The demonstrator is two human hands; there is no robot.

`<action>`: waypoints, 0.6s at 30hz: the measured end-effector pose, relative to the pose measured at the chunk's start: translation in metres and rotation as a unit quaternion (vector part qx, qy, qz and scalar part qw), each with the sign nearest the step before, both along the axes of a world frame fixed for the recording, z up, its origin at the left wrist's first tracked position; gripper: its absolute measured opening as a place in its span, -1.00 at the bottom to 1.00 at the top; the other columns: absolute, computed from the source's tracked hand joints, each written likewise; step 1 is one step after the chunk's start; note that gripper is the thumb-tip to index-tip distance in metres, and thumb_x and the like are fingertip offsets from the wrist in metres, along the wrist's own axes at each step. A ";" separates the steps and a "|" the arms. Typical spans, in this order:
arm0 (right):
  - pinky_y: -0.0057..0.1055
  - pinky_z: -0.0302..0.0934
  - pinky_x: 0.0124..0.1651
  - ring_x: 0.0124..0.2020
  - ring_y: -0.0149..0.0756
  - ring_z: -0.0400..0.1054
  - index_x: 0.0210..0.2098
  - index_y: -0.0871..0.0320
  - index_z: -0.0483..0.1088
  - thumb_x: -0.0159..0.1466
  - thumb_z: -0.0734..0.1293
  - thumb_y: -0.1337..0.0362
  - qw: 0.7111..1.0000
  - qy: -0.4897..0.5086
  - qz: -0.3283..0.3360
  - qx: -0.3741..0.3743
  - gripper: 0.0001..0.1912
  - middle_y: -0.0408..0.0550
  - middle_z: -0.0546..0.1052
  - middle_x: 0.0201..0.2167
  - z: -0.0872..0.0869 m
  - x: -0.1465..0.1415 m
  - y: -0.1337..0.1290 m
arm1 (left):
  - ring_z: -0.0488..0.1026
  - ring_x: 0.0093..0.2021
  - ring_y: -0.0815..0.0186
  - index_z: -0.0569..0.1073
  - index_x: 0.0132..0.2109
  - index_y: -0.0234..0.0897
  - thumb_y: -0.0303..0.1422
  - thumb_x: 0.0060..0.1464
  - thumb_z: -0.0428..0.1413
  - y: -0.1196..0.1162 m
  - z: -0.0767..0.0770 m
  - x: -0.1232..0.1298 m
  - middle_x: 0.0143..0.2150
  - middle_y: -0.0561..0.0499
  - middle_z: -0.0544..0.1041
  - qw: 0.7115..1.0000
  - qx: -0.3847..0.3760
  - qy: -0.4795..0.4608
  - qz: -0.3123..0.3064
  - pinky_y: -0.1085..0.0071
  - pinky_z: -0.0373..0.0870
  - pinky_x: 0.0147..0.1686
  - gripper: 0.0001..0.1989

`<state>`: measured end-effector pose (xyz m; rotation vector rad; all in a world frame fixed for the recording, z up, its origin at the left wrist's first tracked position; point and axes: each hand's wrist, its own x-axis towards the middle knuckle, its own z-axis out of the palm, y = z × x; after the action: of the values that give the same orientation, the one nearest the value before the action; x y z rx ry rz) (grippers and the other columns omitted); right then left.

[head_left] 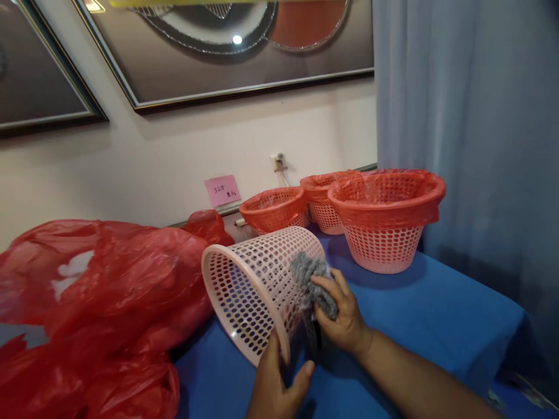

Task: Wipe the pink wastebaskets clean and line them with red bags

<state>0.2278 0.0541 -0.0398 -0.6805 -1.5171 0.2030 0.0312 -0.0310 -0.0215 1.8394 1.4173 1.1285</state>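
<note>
A pale pink perforated plastic wastebasket (279, 262) lies tilted on its side, its open mouth facing left and toward me. At the near edge of its rim is my left hand (277, 381), with a finger against the rim and the thumb apart on the outer side. My right hand (343, 314) is closed around a bunched grey cloth (312, 276), which presses against the basket's side close to its base. Something clear or whitish, blurred, hangs below the cloth; I cannot make out what it is.
A blue-covered table (454, 308) lies beneath. Behind stand three pink baskets lined with red bags: one at right (384, 233), one at the back (327, 203), one smaller-looking (275, 206). Crumpled red plastic bags (122, 291) fill the left. A grey-blue curtain (471, 116) hangs at right.
</note>
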 end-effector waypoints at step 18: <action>0.09 0.39 0.28 0.17 0.01 0.47 0.21 0.08 0.43 0.36 0.29 0.28 0.979 0.100 -0.117 -0.132 -0.57 0.12 0.53 0.10 -0.003 0.013 0.028 | 0.34 0.46 -0.09 0.43 0.41 -0.07 -0.21 0.33 0.16 -0.004 -0.036 -0.025 0.43 -0.14 0.46 0.982 0.071 0.164 -0.059 -0.05 0.22 0.47 -0.45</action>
<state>0.2403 0.0825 -0.0424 -1.0131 -1.2161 0.2879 0.0058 -0.0346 -0.0575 2.2619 1.4082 0.9177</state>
